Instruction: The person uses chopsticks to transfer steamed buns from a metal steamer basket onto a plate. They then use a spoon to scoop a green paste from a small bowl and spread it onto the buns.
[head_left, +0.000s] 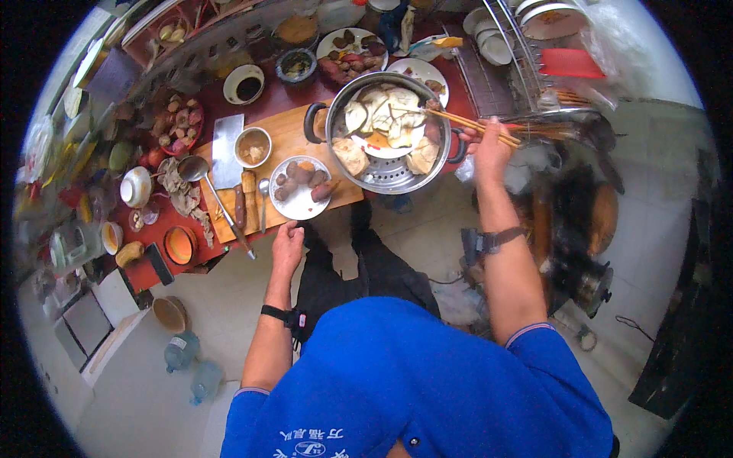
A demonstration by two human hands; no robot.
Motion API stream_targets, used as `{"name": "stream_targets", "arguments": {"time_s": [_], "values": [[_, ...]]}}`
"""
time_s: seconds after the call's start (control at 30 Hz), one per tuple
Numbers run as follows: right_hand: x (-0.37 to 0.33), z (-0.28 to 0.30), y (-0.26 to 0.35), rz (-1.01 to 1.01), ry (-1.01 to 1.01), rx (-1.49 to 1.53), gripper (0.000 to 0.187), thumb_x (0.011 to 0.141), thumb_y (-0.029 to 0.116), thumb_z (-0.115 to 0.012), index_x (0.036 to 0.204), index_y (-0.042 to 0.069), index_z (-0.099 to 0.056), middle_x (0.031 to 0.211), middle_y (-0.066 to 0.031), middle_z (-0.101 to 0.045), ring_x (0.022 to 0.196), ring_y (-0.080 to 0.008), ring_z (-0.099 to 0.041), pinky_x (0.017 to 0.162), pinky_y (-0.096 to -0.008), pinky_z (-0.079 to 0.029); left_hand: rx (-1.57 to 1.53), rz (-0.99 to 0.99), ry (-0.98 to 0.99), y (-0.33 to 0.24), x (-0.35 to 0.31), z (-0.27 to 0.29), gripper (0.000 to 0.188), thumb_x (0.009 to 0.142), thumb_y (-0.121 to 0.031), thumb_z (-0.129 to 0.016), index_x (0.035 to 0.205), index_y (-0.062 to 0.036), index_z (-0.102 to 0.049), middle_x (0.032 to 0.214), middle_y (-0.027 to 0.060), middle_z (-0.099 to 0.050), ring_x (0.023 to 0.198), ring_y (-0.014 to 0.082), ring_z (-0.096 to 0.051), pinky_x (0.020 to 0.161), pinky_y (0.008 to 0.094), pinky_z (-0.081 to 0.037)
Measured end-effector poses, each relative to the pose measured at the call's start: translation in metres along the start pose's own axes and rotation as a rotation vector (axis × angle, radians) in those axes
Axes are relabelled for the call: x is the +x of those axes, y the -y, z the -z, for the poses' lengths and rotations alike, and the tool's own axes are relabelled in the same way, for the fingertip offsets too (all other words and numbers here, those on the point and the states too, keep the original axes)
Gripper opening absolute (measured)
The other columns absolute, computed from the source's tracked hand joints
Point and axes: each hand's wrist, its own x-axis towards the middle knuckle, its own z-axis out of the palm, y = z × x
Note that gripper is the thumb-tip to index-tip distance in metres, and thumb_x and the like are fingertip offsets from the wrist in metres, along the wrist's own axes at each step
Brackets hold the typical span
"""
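Note:
My right hand (pixel 491 155) is closed around a pair of wooden chopsticks (pixel 466 120), beside the right handle of a metal steamer pot (pixel 334 122). The chopsticks' tips reach over sliced pieces that look like eggplant (pixel 379 114), lying on a white plate in the pot. Pale chunks (pixel 350 156) sit around that plate on the perforated steamer tray (pixel 389 174). Just below a white plate (pixel 303 208) of small brownish tubers (pixel 287 188), my left hand (pixel 288 244) hangs at the table edge. Its fingers are loosely bent and apart, with nothing seen in them.
The wooden cutting board (pixel 286 126) carries a cleaver (pixel 227 153), a small bowl (pixel 253 147) and a spoon (pixel 264 200). A ladle (pixel 195 169) lies across its left side. Behind stand a bowl of dark liquid (pixel 244 85) and a plate of tubers (pixel 353 57). A dish rack (pixel 519 57) is at right.

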Motion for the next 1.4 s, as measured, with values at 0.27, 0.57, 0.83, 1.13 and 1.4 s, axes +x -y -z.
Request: {"name": "stream_targets", "arguments": {"time_s": [0.27,0.57,0.83,1.13,1.4], "values": [[-0.11,-0.027,0.071,0.022,0.375,0.032,0.042,0.118,0.035,-0.04,0.112,-0.001,-0.062,0.089,-0.0129,-0.073,0.072,-0.0156,-0.071,0.052,-0.0234,-0.05,-0.024,0.041,-0.016,0.011,-0.004,0.016,0.044,0.101,-0.029,-0.069,0.137,-0.0032,-0.065,0.117,0.0181,-0.078,0.111,0.0288,-0.075,0.098,0.0403,-0.057],[-0.242,-0.158,-0.013,-0.201,0.691,-0.086,0.035,0.115,0.026,-0.051,0.101,-0.002,-0.065,0.085,-0.0091,-0.071,0.068,-0.0129,-0.068,0.062,-0.028,-0.055,-0.084,0.103,-0.01,0.03,-0.018,0.037,0.044,0.101,-0.027,-0.07,0.137,-0.0021,-0.063,0.115,0.0157,-0.078,0.106,0.0237,-0.075,0.095,0.0371,-0.058],[-0.246,-0.203,-0.058,0.033,0.705,-0.2,0.029,0.11,0.021,-0.059,0.087,0.002,-0.059,0.071,-0.0124,-0.069,0.065,-0.0215,-0.069,0.063,-0.0376,-0.055,-0.044,0.165,0.048,0.05,-0.038,0.058,0.045,0.103,-0.027,-0.069,0.139,-0.0016,-0.061,0.114,0.0143,-0.078,0.103,0.023,-0.075,0.093,0.0363,-0.058],[-0.25,-0.212,-0.076,0.218,0.749,-0.382,0.023,0.109,0.021,-0.061,0.097,0.001,-0.064,0.077,-0.0093,-0.068,0.074,-0.0143,-0.068,0.068,-0.0339,-0.054,-0.091,0.138,0.096,0.047,-0.031,0.054,0.046,0.102,-0.029,-0.067,0.14,-0.0012,-0.062,0.116,0.0166,-0.078,0.107,0.0249,-0.075,0.095,0.037,-0.057],[-0.248,-0.185,-0.039,0.193,0.705,-0.285,0.017,0.107,0.017,-0.063,0.103,0.002,-0.067,0.08,-0.0118,-0.069,0.075,-0.0169,-0.069,0.069,-0.0342,-0.055,-0.025,0.06,0.093,0.045,-0.024,0.032,0.045,0.103,-0.026,-0.068,0.14,-0.0037,-0.061,0.112,0.0137,-0.079,0.102,0.023,-0.075,0.093,0.0376,-0.058]]}}
